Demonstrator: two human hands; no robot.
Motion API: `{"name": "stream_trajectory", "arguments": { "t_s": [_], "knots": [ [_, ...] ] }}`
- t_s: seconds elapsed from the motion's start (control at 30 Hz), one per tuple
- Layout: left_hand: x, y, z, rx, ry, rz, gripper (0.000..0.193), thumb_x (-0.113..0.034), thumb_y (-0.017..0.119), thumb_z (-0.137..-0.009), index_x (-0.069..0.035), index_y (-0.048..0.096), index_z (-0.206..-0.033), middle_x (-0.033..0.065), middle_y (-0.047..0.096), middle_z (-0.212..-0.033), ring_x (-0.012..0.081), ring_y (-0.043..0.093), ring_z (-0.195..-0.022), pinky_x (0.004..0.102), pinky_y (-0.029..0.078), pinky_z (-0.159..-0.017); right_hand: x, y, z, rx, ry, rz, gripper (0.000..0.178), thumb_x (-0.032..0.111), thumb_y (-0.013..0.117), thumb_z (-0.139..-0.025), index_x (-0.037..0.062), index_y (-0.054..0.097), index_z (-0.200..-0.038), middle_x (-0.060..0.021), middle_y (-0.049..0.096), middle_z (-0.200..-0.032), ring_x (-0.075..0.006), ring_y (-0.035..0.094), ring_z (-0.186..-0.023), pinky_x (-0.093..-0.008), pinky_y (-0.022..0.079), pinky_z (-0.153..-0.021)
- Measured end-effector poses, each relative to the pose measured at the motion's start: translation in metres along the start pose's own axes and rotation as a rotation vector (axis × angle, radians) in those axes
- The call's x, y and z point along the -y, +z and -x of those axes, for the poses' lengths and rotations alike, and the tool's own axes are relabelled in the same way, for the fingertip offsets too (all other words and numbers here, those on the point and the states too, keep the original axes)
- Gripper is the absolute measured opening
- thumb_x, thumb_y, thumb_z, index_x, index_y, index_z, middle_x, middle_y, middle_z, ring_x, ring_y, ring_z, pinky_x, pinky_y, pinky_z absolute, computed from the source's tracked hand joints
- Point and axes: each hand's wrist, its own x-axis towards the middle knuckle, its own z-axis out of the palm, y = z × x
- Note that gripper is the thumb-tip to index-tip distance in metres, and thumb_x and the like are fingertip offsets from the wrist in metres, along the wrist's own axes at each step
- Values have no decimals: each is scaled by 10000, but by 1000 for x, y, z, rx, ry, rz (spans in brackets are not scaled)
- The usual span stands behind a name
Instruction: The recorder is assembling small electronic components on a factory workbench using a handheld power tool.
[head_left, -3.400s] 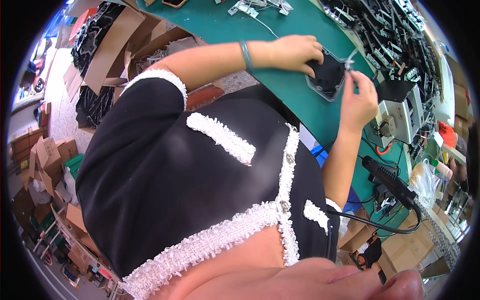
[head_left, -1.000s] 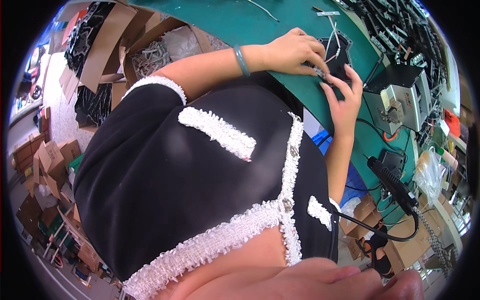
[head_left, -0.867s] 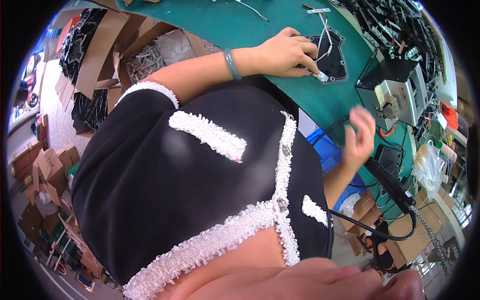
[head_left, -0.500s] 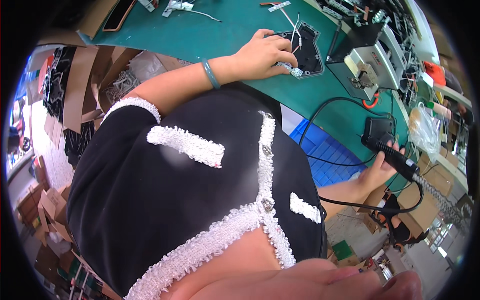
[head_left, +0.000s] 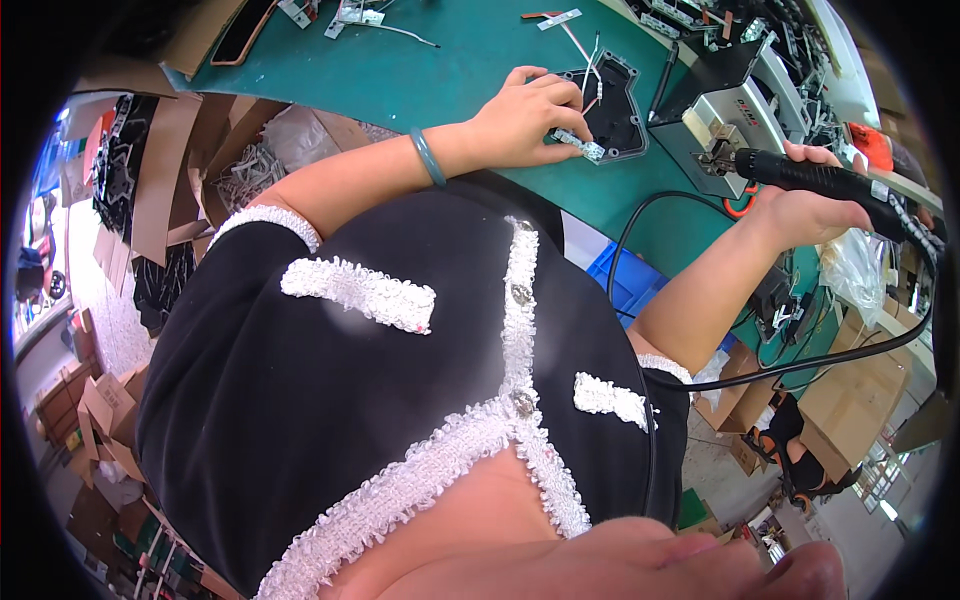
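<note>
My left hand (head_left: pixel 535 118) rests on the green table at the near left edge of a black housing (head_left: pixel 625 115). Its thumb and fingers pinch a small silvery part (head_left: pixel 588 149), which lies over the housing's edge; the fingers partly cover it. White and red wires (head_left: pixel 597 75) stick up from the housing. My right hand (head_left: pixel 805 205) is wrapped round a black electric screwdriver (head_left: pixel 815 180), held about level. The screwdriver's tip points left, at the metal front of a grey and black screw feeder (head_left: pixel 722 140).
A black pen-like tool (head_left: pixel 664 80) lies between housing and feeder. Orange-handled scissors or pliers (head_left: pixel 742 203) poke out below the feeder. The screwdriver's black cable (head_left: pixel 800 368) loops near my right arm. A phone (head_left: pixel 243 32) lies far left; a blue crate (head_left: pixel 625 280) sits below the table edge.
My right hand has lifted the electric screwdriver from the table's right side up to the screw feeder's front. The left hand has barely moved and keeps its pinch.
</note>
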Motion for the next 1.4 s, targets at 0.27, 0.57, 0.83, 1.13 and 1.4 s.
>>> {"name": "stream_trajectory", "arguments": {
  "t_s": [0.27, 0.57, 0.83, 1.13, 1.4],
  "knots": [
    [5, -1, 1, -31, 36, 26, 169, -254, 741, -765, -227, 704, -928, -24, 559, -976, 171, 541, -1038, 427, 304, -1017, 8, 11, 35, -28, 330, -192, 937, 888, 263, -745, 60, 490, -1119, -106, 547, -651, -222, 519, -529, -392, 518, -554],
    [4, -2, 4, -49, 32, 27, 166, -251, 743, -757, -232, 704, -917, -29, 534, -946, 168, 546, -1001, 427, 306, -1010, 12, 62, 90, 231, 273, -295, 987, 897, 305, -707, 47, 444, -1190, -109, 585, -703, -216, 553, -542, -401, 533, -575],
    [6, -2, 4, -39, 36, 14, 122, -302, 703, -792, -236, 724, -893, -19, 561, -954, 149, 547, -1034, 464, 309, -1011, 6, 64, 96, 241, 286, -282, 990, 892, 306, -710, 43, 441, -1202, -103, 582, -705, -214, 555, -552, -394, 535, -589],
    [3, -3, 3, -78, 76, 14, 161, -263, 746, -749, -241, 711, -905, -37, 534, -934, 159, 553, -977, 398, 339, -934, 12, 70, 103, 341, 230, -236, 959, 872, 328, -718, 26, 447, -1153, -106, 583, -712, -211, 564, -558, -387, 538, -596],
    [-1, -3, 4, -20, 42, -14, 129, -322, 702, -794, -255, 728, -900, -31, 553, -966, 154, 542, -1020, 452, 332, -998, 15, 71, 107, 418, 195, -202, 968, 877, 338, -699, 7, 457, -1106, -121, 584, -709, -211, 570, -546, -373, 547, -591]
  ]
}}
